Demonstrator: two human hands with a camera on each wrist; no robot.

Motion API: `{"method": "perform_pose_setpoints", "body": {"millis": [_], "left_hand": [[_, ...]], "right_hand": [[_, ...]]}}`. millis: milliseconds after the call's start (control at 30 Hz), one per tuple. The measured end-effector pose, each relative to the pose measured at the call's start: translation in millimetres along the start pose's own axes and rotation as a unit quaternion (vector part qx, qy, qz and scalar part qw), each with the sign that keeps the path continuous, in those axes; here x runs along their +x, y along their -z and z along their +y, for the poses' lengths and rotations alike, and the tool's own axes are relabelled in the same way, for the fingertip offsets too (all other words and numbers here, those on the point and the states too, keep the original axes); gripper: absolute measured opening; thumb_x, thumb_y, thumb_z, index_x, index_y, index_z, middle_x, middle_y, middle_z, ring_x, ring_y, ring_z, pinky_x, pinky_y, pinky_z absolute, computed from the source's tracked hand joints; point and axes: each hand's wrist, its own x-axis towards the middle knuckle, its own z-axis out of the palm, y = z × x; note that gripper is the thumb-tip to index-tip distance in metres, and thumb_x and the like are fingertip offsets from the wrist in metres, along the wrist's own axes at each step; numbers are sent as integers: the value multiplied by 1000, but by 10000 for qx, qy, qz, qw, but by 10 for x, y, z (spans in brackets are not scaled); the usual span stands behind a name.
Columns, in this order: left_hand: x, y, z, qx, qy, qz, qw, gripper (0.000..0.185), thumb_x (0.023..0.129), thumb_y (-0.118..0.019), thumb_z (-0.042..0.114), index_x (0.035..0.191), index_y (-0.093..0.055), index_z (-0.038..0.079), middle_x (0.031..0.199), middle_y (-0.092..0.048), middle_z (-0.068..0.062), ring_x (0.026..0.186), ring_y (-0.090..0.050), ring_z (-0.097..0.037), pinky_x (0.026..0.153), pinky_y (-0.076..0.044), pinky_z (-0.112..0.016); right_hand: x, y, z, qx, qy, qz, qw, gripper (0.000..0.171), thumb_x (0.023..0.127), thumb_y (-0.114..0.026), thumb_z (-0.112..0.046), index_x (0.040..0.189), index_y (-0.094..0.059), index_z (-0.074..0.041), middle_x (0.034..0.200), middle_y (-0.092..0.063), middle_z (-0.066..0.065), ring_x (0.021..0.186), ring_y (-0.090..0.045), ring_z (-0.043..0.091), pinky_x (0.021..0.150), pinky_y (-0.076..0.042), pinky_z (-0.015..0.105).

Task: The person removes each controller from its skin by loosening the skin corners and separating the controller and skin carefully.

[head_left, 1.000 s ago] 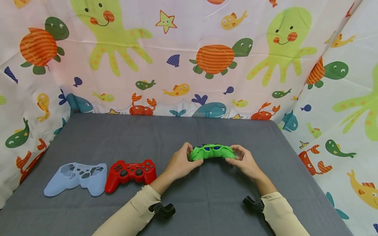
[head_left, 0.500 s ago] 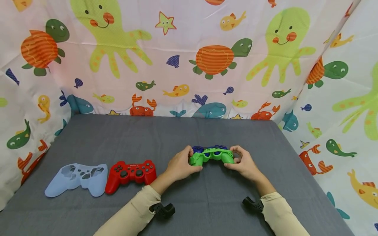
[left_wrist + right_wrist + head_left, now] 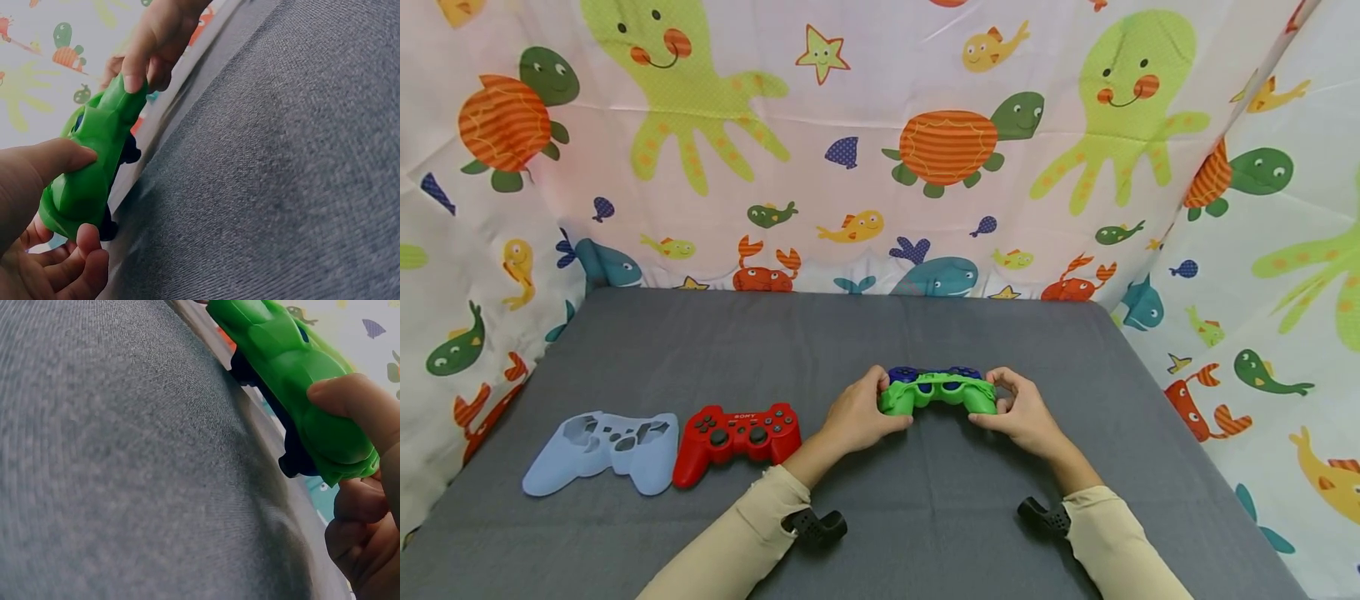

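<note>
Both hands hold a dark blue game controller (image 3: 964,372) in a bright green silicone cover (image 3: 898,403), around the middle of the grey table. My left hand (image 3: 856,417) grips its left end, thumb pressed on the green handle. The right hand (image 3: 1027,417) holds the other end the same way. In the head view, blue shows along the far edge and through the openings of the cover. The left wrist view has the green cover (image 3: 81,187) between thumb and fingers, with dark blue parts jutting out on one side. In the right wrist view, dark sticks (image 3: 294,464) poke out beside the cover.
A red Sony controller (image 3: 737,437) lies left of my left forearm. Touching or nearly touching it is a flat light-blue controller cover (image 3: 602,450). The grey cloth-covered table (image 3: 760,333) ends at a patterned curtain (image 3: 820,167) at the back and sides.
The covered controller has tilted in my hands, so its blue far edge, mostly hidden a second ago, now shows. Both hands keep their hold. The head view shifts slightly.
</note>
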Motion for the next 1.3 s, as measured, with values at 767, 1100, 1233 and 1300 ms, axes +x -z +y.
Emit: {"method": "perform_pose_setpoints", "body": {"millis": [767, 1100, 1233, 1300], "left_hand": [[-14, -14, 11, 156, -368, -141, 9991, 68, 80, -87, 31, 132, -44, 23, 118, -55, -8, 96, -56, -22, 78, -48, -40], [12, -61, 13, -149, -860, 687, 9938, 74, 82, -85, 13, 147, -51, 8, 139, -55, -17, 99, -63, -25, 79, -54, -32], [6, -69, 19, 79, -849, 1170, 9895, 60, 78, -87, 12, 134, -65, 10, 111, -63, -14, 84, -60, -21, 74, -52, -29], [8, -69, 17, 155, -869, 1318, 9873, 55, 77, -88, 12, 129, -69, 10, 102, -62, -12, 78, -58, -19, 71, -51, -28]], "right_hand": [[33, -32, 80, 185, 154, -131, 9996, 55, 85, -74, 9, 128, -40, 4, 123, -45, 14, 70, -62, 5, 59, -52, 24], [32, -45, -2, 747, -159, -185, 9969, 48, 94, -65, 3, 133, -37, 5, 131, -47, 15, 80, -68, 12, 66, -57, 29], [32, -61, -22, 727, -312, -119, 9968, 48, 94, -66, 2, 133, -38, 5, 131, -48, 14, 85, -69, 10, 67, -57, 27], [31, -62, -18, 740, -344, -124, 9966, 49, 93, -66, 3, 133, -38, 5, 130, -48, 12, 87, -69, 9, 67, -57, 27]]}}
